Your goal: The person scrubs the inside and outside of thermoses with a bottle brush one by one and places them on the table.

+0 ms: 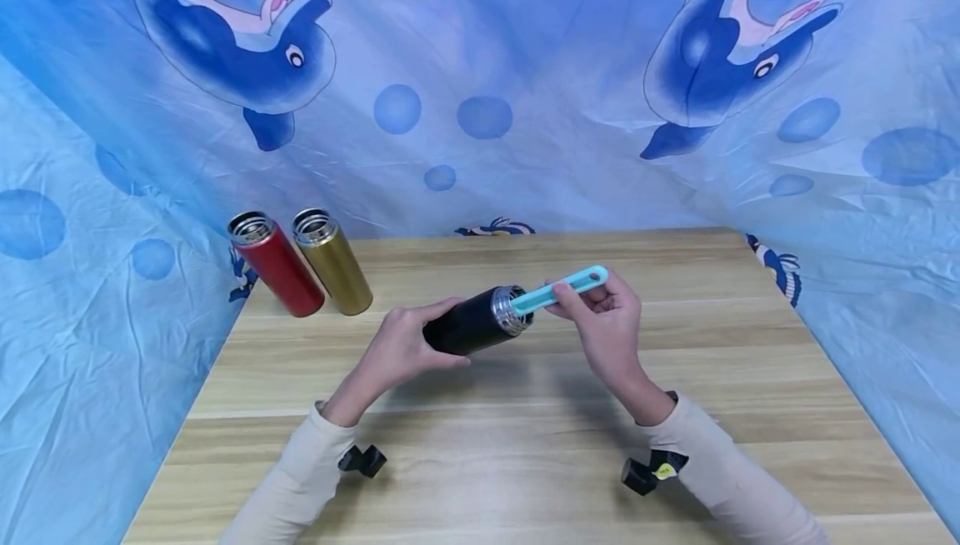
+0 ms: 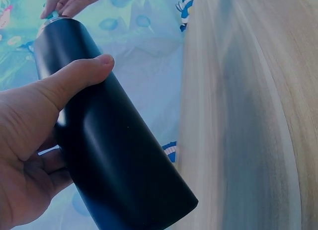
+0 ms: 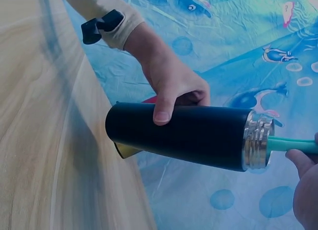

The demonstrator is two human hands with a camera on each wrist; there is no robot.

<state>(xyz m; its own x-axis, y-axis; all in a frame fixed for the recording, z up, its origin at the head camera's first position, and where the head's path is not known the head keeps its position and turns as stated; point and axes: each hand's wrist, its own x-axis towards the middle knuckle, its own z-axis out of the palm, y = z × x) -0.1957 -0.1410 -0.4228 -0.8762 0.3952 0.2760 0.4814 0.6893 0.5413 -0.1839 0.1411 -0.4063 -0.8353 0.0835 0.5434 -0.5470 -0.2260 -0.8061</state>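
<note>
My left hand [image 1: 408,345] grips a black thermos flask [image 1: 467,322] round its body and holds it tilted over the table, its open steel mouth facing right. In the left wrist view the thumb lies across the flask [image 2: 114,140]. Between thumb and fingers, my right hand [image 1: 606,324] pinches a turquoise handle [image 1: 562,288] with a hole at its end. The handle runs into the flask's threaded steel neck [image 3: 257,141]; whatever is on its far end is hidden inside.
A red flask [image 1: 281,266] and a gold flask [image 1: 334,263] stand uncapped side by side at the table's back left corner. The wooden table [image 1: 480,462] reaches back to a blue curtain [image 1: 555,162] with dolphins on it. A small black device sits on each wrist.
</note>
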